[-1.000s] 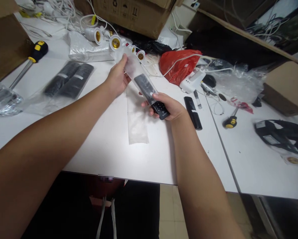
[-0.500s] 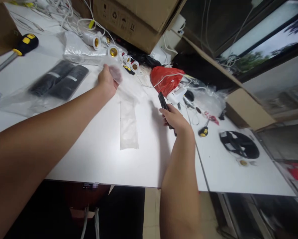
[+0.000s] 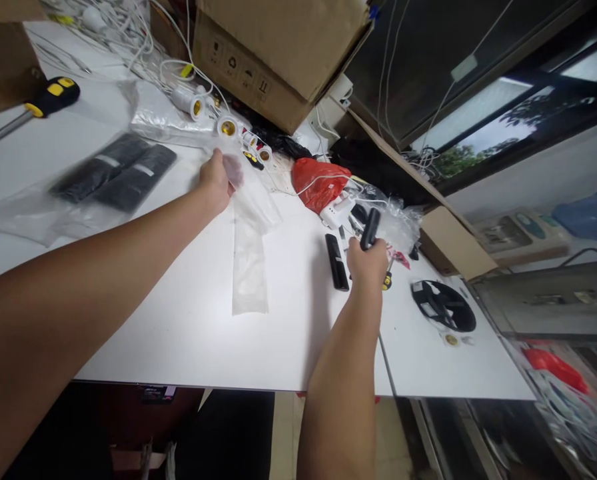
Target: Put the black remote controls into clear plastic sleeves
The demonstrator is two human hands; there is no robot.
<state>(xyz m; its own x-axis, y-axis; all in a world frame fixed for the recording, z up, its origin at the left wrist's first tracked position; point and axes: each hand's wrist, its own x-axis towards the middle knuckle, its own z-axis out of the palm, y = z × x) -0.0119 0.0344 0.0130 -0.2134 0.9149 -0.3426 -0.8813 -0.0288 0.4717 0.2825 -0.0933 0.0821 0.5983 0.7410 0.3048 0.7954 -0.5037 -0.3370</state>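
Note:
My left hand is closed on a clear plastic bag, whose flat sleeve hangs down onto the white table. My right hand, further right, grips a black rounded bar that sticks up from the fist; its lower part is hidden. Just left of that hand, a slim black oblong piece with a small pale mark lies on the table, apart from the fingers. Two black packs in clear plastic lie left of my left hand.
Behind stand a large cardboard box, white lamp sockets, a red plastic bag and a white power strip. A screwdriver lies far left. On the right are a black spool and the table's front edge.
My right hand has moved right, away from the black oblong piece, and the black bar now shows upright in its grip. My left hand keeps hold of the bag. The view has shifted slightly.

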